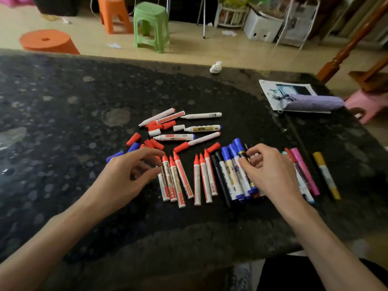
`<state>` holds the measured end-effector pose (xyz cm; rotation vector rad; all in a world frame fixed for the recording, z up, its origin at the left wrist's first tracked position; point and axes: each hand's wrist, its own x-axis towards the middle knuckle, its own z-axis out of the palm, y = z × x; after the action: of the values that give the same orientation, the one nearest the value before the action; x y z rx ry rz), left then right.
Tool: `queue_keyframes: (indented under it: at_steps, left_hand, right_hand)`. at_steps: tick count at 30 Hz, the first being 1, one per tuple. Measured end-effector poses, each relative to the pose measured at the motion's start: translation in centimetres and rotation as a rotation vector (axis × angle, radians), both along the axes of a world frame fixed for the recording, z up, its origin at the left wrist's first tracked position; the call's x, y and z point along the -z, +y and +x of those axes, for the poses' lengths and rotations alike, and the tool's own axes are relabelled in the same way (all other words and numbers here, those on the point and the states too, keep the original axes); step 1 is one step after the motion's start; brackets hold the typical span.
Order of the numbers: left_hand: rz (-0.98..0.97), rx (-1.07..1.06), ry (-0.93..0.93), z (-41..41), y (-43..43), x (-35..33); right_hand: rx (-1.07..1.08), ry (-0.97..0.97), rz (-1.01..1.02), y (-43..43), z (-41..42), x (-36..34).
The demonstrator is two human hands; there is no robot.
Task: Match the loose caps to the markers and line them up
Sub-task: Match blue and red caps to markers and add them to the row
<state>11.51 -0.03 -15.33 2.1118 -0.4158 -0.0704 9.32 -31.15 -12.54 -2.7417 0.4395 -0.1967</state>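
A row of capped markers lies on the dark stone table [63, 122]: red-capped ones [197, 179], a black one [219, 177], blue-capped ones [231, 171], then pink [304, 169] and yellow [326, 175] pens. My right hand [270, 173] rests over the blue group, its fingertips pinching a blue-capped marker [241, 153] near its black band. My left hand [128, 175] hovers with loosely curled fingers at the left end of the red markers, holding nothing. Behind the row lie uncapped white markers [201, 115] and loose red caps [133, 139], blue caps [114, 156] and a white cap [178, 128].
A paper sheet [270, 91] with a lilac pouch [315, 102] sits at the table's right back. A crumpled tissue [215, 67] lies near the far edge. Orange [113, 13] and green [151, 24] stools stand on the floor beyond.
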Motion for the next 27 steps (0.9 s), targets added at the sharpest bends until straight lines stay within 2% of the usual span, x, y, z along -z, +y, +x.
queue_keyframes:
  at_steps: [6,9,15,27]
  left_hand:
    - [0.058,0.015,-0.032,-0.1,0.0,0.1]
    - [0.080,0.019,-0.027,0.0,0.3,0.2]
    - [0.084,-0.002,-0.016,0.2,0.7,0.1]
    - [0.073,-0.034,-0.011,0.3,0.8,-0.6]
  right_hand:
    - [-0.090,-0.019,-0.022,1.9,-0.3,0.5]
    - [-0.132,0.027,-0.136,2.5,-0.3,0.6]
    - [-0.101,0.042,-0.183,2.0,-0.2,0.6]
    - [-0.099,0.047,-0.131,1.6,-0.2,0.7]
